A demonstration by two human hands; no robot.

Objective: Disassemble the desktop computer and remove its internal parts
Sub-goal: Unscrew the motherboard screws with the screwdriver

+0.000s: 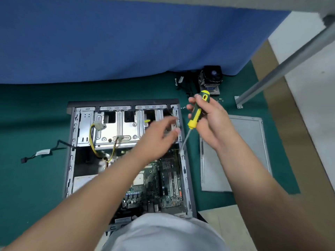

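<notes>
Desktop computer case (pixel 71 142): open on green floor mat, motherboard (pixel 159 183) still mounted. Right hand (pixel 210 122) grasps screwdriver (pixel 196 113); left hand (pixel 157 138) blurred, apparently released. Next, likely: unscrew board.

Computer case (pixel 71 142) flat on green mat, side open — motherboard (pixel 163 185) exposed, drive cage (pixel 116 131) silver.

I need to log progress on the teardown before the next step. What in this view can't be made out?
Head view only:
- Left hand: motion-blurred fingertips; whether it holds anything is unclear, and it covers the silver metal drive cage's right end.
- Green motherboard: left part hidden by the left forearm.
- Open grey desktop computer case: near end covered by the person's grey clothing.
- Yellow-and-green screwdriver, gripped by the right hand: tip too blurred to judge.
</notes>
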